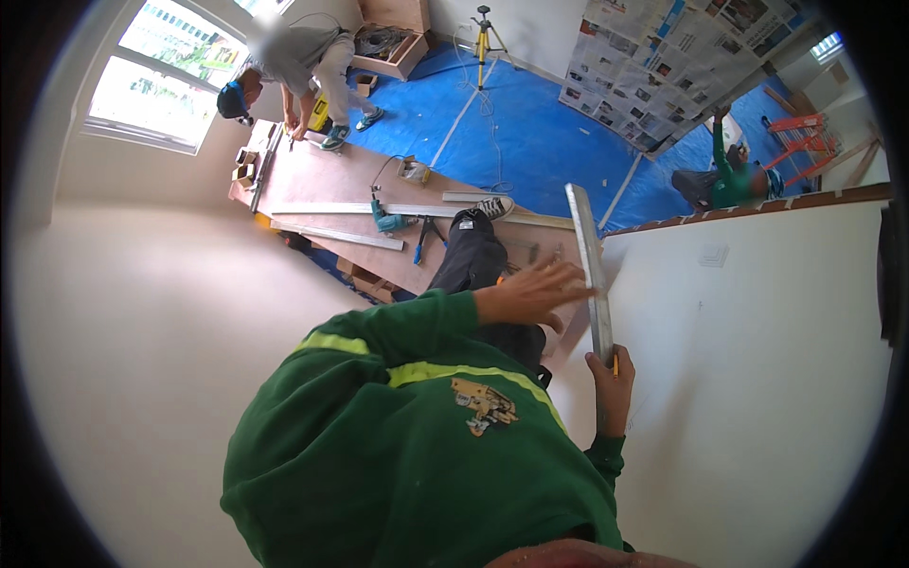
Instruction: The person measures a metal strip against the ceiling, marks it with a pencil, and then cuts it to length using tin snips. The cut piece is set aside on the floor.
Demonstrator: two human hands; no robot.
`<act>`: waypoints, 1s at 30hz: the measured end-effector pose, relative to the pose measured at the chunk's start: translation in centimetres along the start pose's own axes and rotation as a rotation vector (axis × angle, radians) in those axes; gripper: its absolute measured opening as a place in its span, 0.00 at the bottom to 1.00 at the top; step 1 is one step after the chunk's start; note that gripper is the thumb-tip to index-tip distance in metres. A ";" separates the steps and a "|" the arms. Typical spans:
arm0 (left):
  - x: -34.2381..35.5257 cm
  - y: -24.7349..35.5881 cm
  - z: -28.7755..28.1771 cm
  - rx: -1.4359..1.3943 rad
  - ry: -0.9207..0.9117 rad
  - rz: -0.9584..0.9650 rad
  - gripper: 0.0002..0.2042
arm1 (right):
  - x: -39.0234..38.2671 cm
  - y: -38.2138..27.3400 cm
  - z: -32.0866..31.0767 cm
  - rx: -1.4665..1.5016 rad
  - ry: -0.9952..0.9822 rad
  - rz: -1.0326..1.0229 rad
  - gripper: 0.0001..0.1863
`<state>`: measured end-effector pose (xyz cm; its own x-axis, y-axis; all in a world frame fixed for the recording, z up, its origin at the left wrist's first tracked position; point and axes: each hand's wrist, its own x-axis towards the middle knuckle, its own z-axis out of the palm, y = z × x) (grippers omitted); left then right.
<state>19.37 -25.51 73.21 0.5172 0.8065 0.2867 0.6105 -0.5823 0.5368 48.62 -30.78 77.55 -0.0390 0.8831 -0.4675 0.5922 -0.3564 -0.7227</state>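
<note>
The right hand point(614, 390) is closed around the lower end of a metal bar point(589, 260), which stands tilted in front of the torso, near the white wall point(757, 379). A yellow pencil point(615, 363) shows at the same hand. The left hand point(532, 295) is open, fingers extended and spread at the bar's mid-length; whether they touch it cannot be confirmed from this angle.

Beyond, a pinkish board point(327, 175) bears a teal drill point(384, 217), a black-and-blue hand tool point(425, 231) just beside it, and at least 2 metal strips point(346, 234). 1 co-worker point(298, 57) bends over the board's far end.
</note>
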 end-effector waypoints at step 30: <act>-16.0 -8.1 -3.5 -1.674 0.897 -1.297 0.20 | 3.0 -7.3 14.4 -0.551 -0.380 -0.534 0.38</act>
<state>3.98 -33.35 67.06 -0.1974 0.6549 -0.7295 -0.8246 0.2915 0.4848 32.59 -29.95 74.12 -0.6329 0.6931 -0.3450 0.7205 0.3643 -0.5900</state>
